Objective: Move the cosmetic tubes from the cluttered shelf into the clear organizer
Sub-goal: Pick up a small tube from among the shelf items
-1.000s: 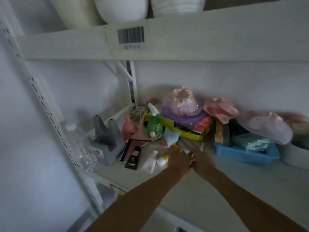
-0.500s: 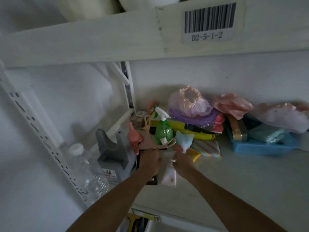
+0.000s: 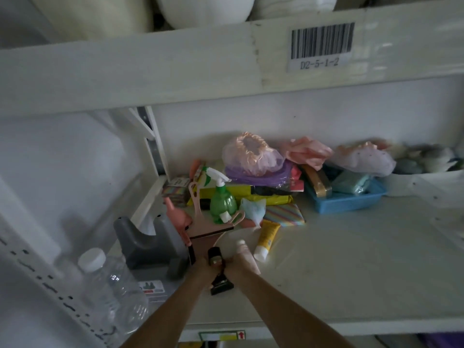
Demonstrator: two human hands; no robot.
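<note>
My left hand (image 3: 204,268) is closed around a black cosmetic tube (image 3: 222,285); its cap sticks up past my fingers and its crimped end shows below them. Right beside it, my right hand (image 3: 239,267) grips a pale pink tube (image 3: 243,246) with a white cap. Both hands are near the front left of the shelf (image 3: 351,272). A yellow tube (image 3: 266,237) with a white cap lies on the shelf just right of my right hand, apart from it. No clear organizer is in view.
Behind my hands are a pink squeegee (image 3: 208,226), a green spray bottle (image 3: 223,203) and a pile of bagged items. A grey holder (image 3: 150,244) and a water bottle (image 3: 113,285) stand at the left. A blue basket (image 3: 349,205) sits at the back right.
My hands moved from the yellow tube to the left. The right hand picked up the pale pink tube and the left hand closed on the black tube and lifted it.
</note>
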